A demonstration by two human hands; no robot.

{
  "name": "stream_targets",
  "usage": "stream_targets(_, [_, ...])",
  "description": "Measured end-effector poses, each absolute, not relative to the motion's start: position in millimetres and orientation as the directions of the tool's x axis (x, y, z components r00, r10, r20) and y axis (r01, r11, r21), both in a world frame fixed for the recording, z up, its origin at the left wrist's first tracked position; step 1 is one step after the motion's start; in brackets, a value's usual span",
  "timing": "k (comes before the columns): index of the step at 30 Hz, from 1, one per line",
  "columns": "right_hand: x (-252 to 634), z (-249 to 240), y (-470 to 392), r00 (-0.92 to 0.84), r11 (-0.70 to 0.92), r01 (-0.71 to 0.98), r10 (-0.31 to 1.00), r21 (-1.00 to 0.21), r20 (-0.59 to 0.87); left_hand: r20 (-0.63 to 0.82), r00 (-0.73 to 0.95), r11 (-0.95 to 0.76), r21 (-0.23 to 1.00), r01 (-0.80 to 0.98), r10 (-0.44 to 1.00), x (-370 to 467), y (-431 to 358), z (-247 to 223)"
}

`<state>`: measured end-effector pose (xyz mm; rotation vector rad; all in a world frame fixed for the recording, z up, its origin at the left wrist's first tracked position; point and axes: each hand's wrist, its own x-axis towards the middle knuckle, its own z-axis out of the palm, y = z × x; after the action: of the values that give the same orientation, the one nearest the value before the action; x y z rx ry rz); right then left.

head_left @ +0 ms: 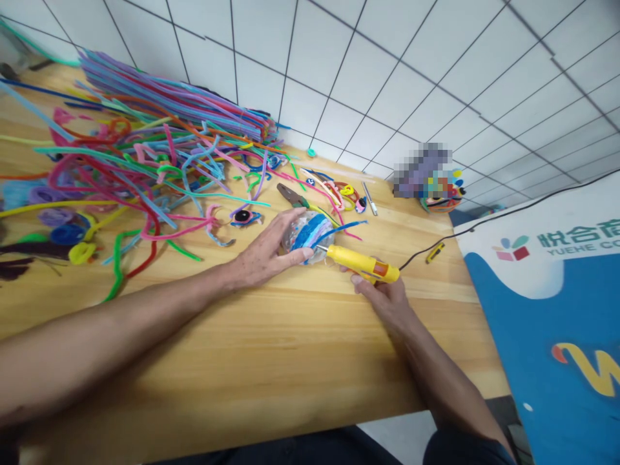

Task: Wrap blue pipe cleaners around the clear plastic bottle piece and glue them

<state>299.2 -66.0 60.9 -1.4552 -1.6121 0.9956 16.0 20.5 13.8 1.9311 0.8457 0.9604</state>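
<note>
My left hand point(266, 253) is wrapped around a clear ball point(314, 227), steadying it on the wooden table. Blue and light purple pipe cleaners band the ball, and one blue pipe cleaner end point(352, 225) sticks out to the right. In my right hand point(385, 296) is a yellow hot glue gun point(352, 259), its metal nozzle pointing left at the ball's lower side, close to my left thumb. Whether the nozzle touches the ball I cannot tell. Just behind the ball lie pliers point(290, 194) with dark jaws.
Loose coloured pipe cleaners point(145, 161) cover the table's left side, with a thick bundle point(179, 100) behind them. A yellow cutter point(434, 253) lies right, near the black cord point(450, 236). A colourful decorated object point(440, 194) stands by the tiled wall. A printed banner point(547, 310) borders the right edge.
</note>
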Motion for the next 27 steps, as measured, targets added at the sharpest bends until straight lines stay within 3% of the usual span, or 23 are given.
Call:
stream_targets(17, [299.1, 58.8, -63.4, -0.037, 0.048, 0.416, 0.999, -0.908, 0.035, 0.306, 0.492, -0.45, 0.87, 0.203, 0.815, 15.8, 20.9, 14.9])
stream_targets(27, [300.8, 57.9, -64.5, -0.094, 0.08, 0.415, 0.995, -0.906, 0.044, 0.312, 0.492, -0.456, 0.866, 0.205, 0.813, 15.9, 21.3, 13.3])
